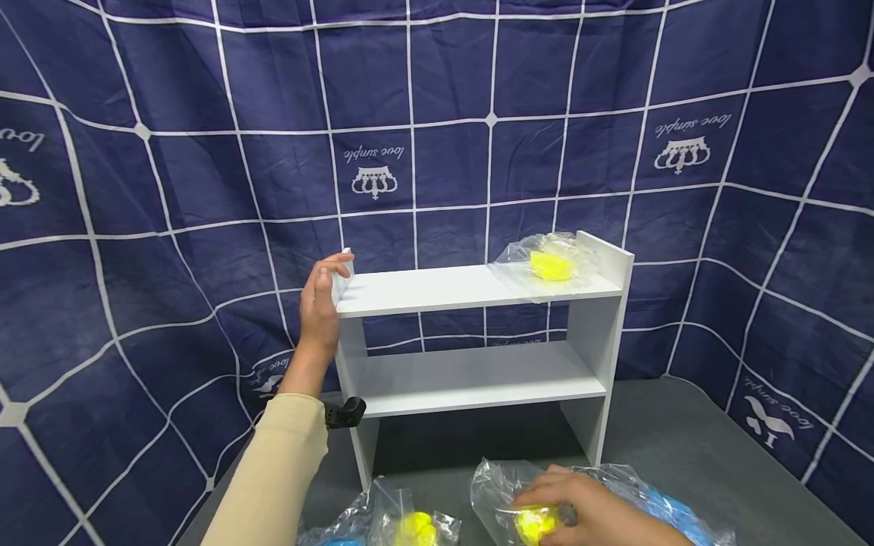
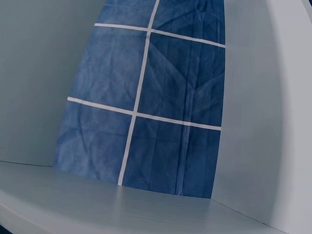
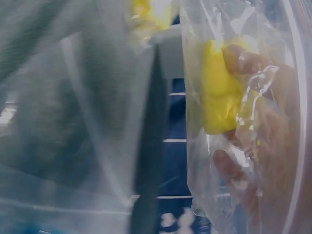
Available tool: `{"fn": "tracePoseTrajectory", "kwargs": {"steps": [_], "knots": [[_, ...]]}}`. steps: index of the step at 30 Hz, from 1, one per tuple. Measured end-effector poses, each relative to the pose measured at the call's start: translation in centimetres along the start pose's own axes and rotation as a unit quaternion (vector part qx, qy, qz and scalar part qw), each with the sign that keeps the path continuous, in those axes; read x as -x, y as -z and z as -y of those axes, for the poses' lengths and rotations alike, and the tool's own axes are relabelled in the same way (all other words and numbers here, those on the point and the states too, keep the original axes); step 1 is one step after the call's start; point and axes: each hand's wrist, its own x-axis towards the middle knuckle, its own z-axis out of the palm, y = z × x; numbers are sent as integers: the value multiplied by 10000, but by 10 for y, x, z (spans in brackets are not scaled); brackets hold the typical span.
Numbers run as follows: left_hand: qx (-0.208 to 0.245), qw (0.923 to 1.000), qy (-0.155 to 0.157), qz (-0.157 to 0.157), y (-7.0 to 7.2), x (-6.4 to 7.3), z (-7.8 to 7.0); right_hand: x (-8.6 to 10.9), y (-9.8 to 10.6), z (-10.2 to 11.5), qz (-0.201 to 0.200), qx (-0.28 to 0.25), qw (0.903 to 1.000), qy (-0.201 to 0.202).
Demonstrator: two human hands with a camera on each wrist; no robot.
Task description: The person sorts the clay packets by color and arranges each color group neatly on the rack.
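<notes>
My left hand grips the upper left side panel of a white two-tier shelf, its fingers over the panel's top edge. Low in the head view, my right hand holds a clear plastic bag with a yellow lump inside. The right wrist view shows fingertips against the yellow lump, seen through the film. On the shelf's top board, at its right end, lies another clear bag with a yellow piece. In the left wrist view only the shelf's inner boards show.
In front of the shelf, at the lower left, lies a bagged yellow piece beside a bag with something blue. More bagged blue stuff lies right of my right hand. A dark blue checked cloth hangs behind the grey table surface.
</notes>
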Motion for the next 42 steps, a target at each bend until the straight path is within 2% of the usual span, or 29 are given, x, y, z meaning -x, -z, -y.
{"fn": "tracePoseTrajectory", "kwargs": {"steps": [6, 13, 23, 30, 36, 42], "knots": [[-58, 10000, -10, 10, 1, 1, 0, -19, 30, 20, -365, 494, 9976, 331], [-107, 9999, 24, 15, 1, 1, 0, -46, 67, 44, -403, 1073, 9929, 308], [20, 10000, -20, -30, 1, 1, 0, -93, 121, 75, -695, 1092, 9916, 70], [143, 9998, -97, -92, 0, 1, 2, -131, 156, 86, -1220, 1388, 9823, 321], [172, 9998, -29, -75, 0, 2, 2, -155, 174, 87, -1561, 1425, 9772, -189], [186, 9998, 32, -79, -1, 2, 1, -181, 186, 75, -1817, 1414, 9704, -724]]}}
